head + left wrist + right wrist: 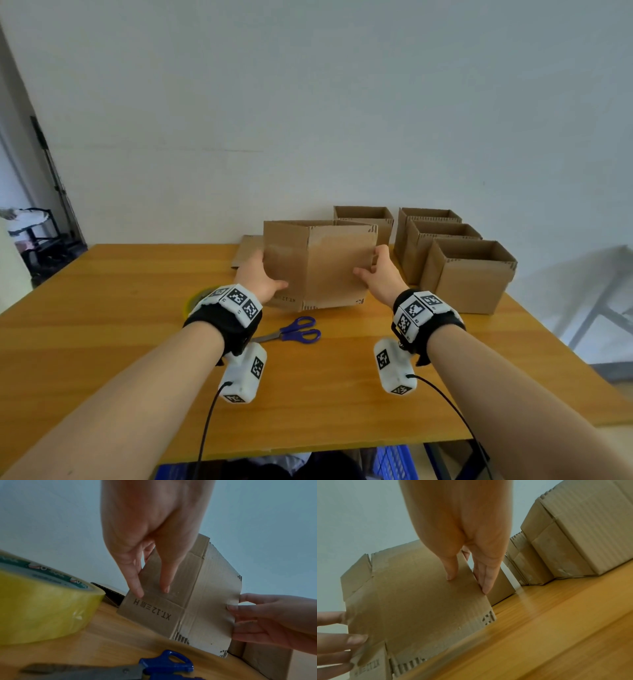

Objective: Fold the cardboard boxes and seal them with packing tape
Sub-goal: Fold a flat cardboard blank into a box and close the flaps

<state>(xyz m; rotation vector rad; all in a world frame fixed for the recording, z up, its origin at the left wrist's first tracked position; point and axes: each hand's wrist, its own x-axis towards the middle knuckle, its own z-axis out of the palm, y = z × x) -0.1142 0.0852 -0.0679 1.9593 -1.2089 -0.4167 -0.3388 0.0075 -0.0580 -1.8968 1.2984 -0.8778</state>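
A brown cardboard box [318,263], unfolded into a tube with its flaps unfolded, stands upright on the wooden table [120,325]. My left hand [265,274] grips its left edge, thumb on the near face and fingers round the side. At the right edge my right hand [376,270] pinches the panel the same way. The left wrist view shows my left hand's fingers [137,585] on the box [205,601] above the print "XT.12". In the right wrist view, my right hand's fingers [452,573] hold the box [419,595]. A yellow tape roll [195,301] lies behind my left wrist.
Blue-handled scissors [294,334] lie just in front of the box. Several open-topped boxes [469,274] stand in a row at the right, one more [363,219] behind. A flat cardboard sheet [248,253] lies at the back. A wall runs behind the table.
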